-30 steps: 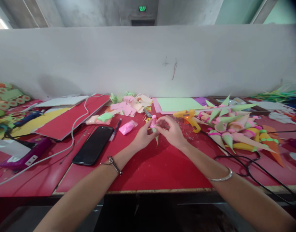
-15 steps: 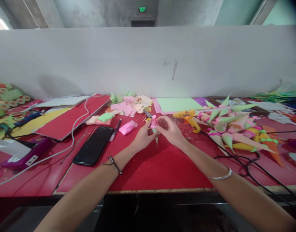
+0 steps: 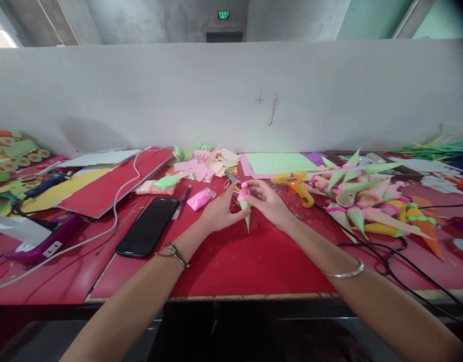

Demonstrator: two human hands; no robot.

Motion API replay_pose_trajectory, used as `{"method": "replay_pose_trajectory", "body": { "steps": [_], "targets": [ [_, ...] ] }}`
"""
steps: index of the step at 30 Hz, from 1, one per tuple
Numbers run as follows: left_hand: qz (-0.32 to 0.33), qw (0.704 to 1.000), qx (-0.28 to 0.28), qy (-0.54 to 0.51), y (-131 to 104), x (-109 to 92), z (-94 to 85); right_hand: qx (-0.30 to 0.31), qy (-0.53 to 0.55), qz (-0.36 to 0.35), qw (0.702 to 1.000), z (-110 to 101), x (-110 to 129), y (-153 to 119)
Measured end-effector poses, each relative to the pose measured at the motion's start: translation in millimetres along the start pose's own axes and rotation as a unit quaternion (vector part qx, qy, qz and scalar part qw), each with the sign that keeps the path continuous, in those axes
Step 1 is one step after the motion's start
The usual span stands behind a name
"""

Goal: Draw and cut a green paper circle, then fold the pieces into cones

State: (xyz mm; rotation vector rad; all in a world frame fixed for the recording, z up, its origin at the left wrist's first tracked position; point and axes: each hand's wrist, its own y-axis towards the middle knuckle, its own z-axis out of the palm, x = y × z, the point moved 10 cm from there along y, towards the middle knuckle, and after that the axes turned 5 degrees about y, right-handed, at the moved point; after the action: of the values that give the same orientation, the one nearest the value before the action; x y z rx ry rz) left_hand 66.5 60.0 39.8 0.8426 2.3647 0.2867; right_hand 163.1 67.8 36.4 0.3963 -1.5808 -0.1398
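Green paper cone (image 3: 246, 213) topped with pink clay, point down, sits pinched between fingertips of left hand (image 3: 216, 212) and right hand (image 3: 271, 202), just right of the black phone (image 3: 147, 225).

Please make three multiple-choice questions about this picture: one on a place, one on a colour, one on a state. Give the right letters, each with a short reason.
1. Where does the phone lie?
A. left of both hands
B. on the green sheet
C. among the cones

2. What colour is the glue gun?
A. blue
B. yellow
C. white

3. How is the small cone held?
A. by the left hand alone
B. by both hands, tip down
C. it lies flat, untouched

Answers: A, the phone lies screen up left of the left hand; B, its body is yellow; B, the right hand grips it too.
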Motion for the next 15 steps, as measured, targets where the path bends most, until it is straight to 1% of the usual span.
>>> {"method": "replay_pose_trajectory", "body": {
  "steps": [3, 5, 6, 7, 9, 11, 13, 15],
  "targets": [
    [-0.008, 0.991, -0.052, 0.124, 0.6, 10.7, -27.6, 0.007, -0.008, 0.028, 1.000, 1.1, -7.6, -0.2],
    [-0.054, 0.972, -0.082, 0.216, -0.8, 28.4, -43.4, 0.031, -0.032, 0.047, 0.998, 5.7, -12.2, -2.5],
    [-0.084, 0.959, -0.083, 0.259, -2.0, 39.6, -47.4, 0.053, -0.053, 0.052, 0.996, 9.9, -13.9, -4.3],
    [-0.117, 0.946, -0.072, 0.293, -3.6, 52.1, -49.0, 0.077, -0.079, 0.055, 0.992, 14.2, -15.2, -6.6],
    [-0.172, 0.930, -0.030, 0.324, -7.0, 75.4, -45.7, 0.115, -0.132, 0.054, 0.983, 21.0, -16.8, -11.0],
    [-0.190, 0.928, 0.007, 0.320, -8.2, 87.8, -39.5, 0.136, -0.181, 0.037, 0.973, 25.3, -15.0, -13.9],
    [-0.174, 0.934, 0.018, 0.312, -5.8, 86.4, -36.2, 0.136, -0.223, 0.004, 0.965, 27.0, -8.6, -14.3],
    [-0.141, 0.941, 0.012, 0.307, -1.8, 75.0, -35.6, 0.114, -0.257, -0.033, 0.959, 25.3, 0.4, -12.8]
  ]
}}
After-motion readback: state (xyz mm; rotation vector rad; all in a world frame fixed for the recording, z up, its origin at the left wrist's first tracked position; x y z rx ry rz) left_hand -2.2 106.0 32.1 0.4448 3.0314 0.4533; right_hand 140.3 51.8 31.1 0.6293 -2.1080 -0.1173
